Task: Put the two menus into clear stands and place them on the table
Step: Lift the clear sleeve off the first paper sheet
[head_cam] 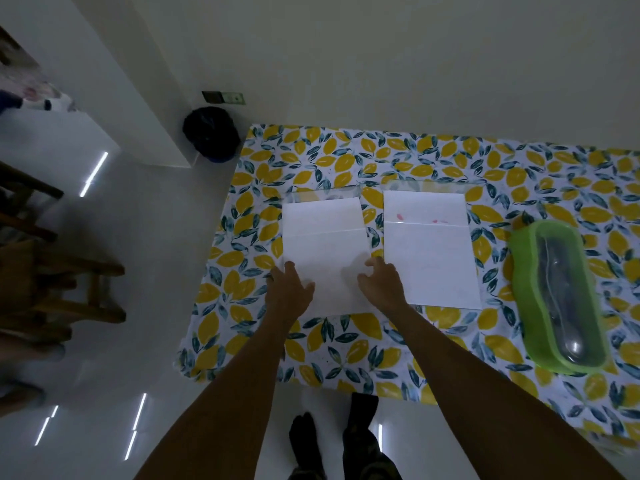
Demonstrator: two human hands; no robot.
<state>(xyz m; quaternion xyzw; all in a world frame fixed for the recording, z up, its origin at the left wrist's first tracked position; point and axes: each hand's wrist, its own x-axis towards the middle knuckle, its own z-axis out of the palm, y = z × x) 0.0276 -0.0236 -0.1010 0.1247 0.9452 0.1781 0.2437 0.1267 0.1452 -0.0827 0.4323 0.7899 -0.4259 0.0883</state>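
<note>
Two white menu sheets lie flat on the lemon-print tablecloth [311, 355]. The left menu [325, 247] rests on a clear stand whose far edge [322, 195] shows beyond the paper. The right menu [429, 251] lies on a second clear stand [426, 184] and carries faint pink marks. My left hand [289, 284] is on the left menu's left edge, fingers spread. My right hand [379, 278] is at that same sheet's right edge, fingers curled and apart. Whether either hand grips the sheet is unclear.
A green translucent box [519, 271] holding cutlery lies on the table's right side. A dark bin [211, 133] stands on the floor beyond the table's far left corner. Wooden chairs [52, 271] are at the left. My legs [346, 445] are below the table's near edge.
</note>
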